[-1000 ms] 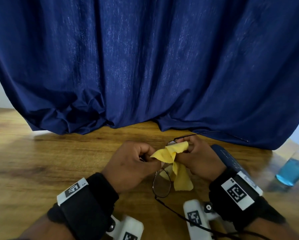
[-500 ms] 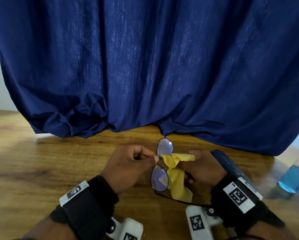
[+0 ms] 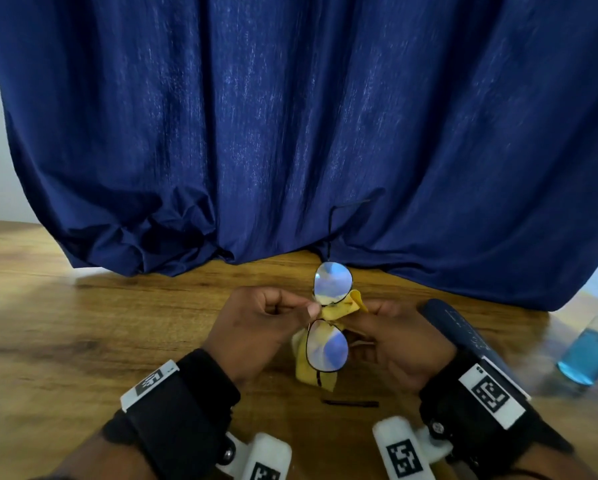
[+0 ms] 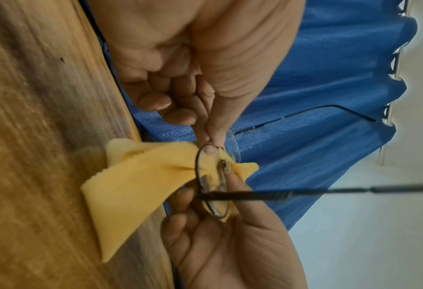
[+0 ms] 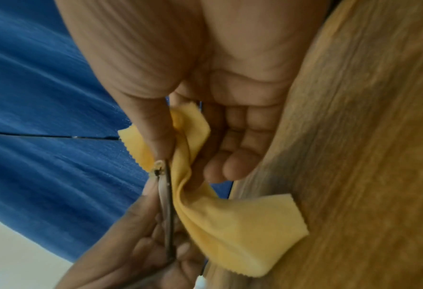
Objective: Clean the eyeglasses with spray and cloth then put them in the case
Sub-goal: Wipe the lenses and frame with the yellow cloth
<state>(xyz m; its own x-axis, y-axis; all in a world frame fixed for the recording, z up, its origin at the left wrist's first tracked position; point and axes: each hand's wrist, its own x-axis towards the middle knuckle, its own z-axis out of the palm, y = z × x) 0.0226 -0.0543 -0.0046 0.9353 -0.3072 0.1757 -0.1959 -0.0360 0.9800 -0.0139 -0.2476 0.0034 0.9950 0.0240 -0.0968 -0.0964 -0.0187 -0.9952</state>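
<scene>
**Glasses held on end between two pinches**

Eyeglasses [image 3: 328, 320] sit in our hands above the wooden table [image 3: 83, 341], turned so their long axis runs away from us: one lens [image 3: 332, 284] lies beyond the grip, toward the blue curtain [image 3: 290, 133], and the other lens [image 3: 326, 351] lies on our side of it. Our left hand [image 3: 256, 327] pinches the frame near the bridge, thumb and forefinger tight on the rim, the other fingers curled into the palm. From the far lens one temple arm [image 3: 332, 223] rises against the curtain and bends to the right at its tip; the near temple arm [image 4: 329, 192] reaches back past the left wrist.

Our right hand [image 3: 394, 344] holds the yellow cloth [image 3: 339, 311], thumb and fingers closed on a fold of it right at the bridge, opposite the left pinch. Most of the cloth hangs below the grip, behind the near lens, its loose corner close to the table. Right of the right wrist lies the dark blue case [image 3: 463, 337], partly hidden by the wristband, and farther right stands the spray bottle [image 3: 590, 355] with blue liquid.
</scene>
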